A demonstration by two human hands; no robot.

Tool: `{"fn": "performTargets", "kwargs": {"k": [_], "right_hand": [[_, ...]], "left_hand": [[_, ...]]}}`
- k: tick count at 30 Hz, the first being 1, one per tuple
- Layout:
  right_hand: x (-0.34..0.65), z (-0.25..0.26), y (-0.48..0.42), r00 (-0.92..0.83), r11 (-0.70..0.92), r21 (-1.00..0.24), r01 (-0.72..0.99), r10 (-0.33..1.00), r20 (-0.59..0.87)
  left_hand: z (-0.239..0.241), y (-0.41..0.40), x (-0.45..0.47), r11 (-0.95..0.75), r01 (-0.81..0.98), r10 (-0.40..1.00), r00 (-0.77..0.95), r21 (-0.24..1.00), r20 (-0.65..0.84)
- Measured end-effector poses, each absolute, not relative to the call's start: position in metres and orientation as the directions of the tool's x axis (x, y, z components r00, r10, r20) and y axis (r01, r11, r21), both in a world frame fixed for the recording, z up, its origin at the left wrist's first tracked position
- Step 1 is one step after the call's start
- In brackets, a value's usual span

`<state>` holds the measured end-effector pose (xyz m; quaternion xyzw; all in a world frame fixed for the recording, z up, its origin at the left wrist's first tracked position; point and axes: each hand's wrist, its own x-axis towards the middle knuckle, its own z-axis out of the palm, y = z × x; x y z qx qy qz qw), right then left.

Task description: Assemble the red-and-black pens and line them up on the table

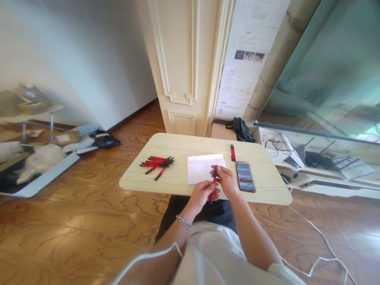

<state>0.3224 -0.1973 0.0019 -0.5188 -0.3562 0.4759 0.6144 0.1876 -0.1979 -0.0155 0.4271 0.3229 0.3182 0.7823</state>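
Both of my hands are closed on one red and black pen (213, 183), held over the near edge of the small table (169, 144). My left hand (202, 193) grips its lower part, and my right hand (226, 179) pinches its black upper end. Under and beyond the hands lies a white sheet of paper (199, 166). On the left of the table is a loose pile of several red and black pens (157, 162). Farther right, more pens of the same kind (232, 152) lie side by side above a phone (246, 177).
A black bag (242, 128) rests on a box behind the table. At the right stands a low white cabinet (326, 186) with cables and papers, beneath a large screen (332, 75). A white cord (311, 227) trails over the wooden floor. Cartons and bags (44, 158) lie at the left.
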Motion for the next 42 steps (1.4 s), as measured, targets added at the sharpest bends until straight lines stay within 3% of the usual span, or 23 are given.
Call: {"fn": "performTargets", "kwargs": {"k": [9,16,24,31,38,42], "right_hand": [[0.323,-0.007,-0.195,0.334,0.021,-0.998,-0.068,0.943,-0.003],[0.323,0.005,-0.200,0.252,0.014,-0.969,-0.246,0.966,-0.050],[0.318,-0.007,-0.197,0.432,0.035,-0.999,0.026,0.901,0.043],[0.319,0.002,-0.202,0.297,0.011,-0.989,-0.149,0.954,-0.034],[0.319,-0.010,-0.199,0.415,0.029,-0.999,0.036,0.909,0.041],[0.318,-0.008,-0.200,0.380,0.015,-1.000,-0.008,0.925,0.011]], "left_hand": [[-0.021,-0.202,0.190,0.411,-0.216,0.804,0.544,0.886,-0.241],[-0.015,-0.199,0.186,0.415,-0.209,0.764,0.608,0.886,-0.214],[-0.031,-0.202,0.193,0.243,-0.144,0.868,0.475,0.959,-0.148],[-0.018,-0.201,0.187,0.391,-0.202,0.796,0.564,0.898,-0.220],[-0.033,-0.201,0.192,0.270,-0.157,0.864,0.475,0.950,-0.167],[-0.031,-0.201,0.190,0.316,-0.173,0.840,0.507,0.933,-0.191]]}}
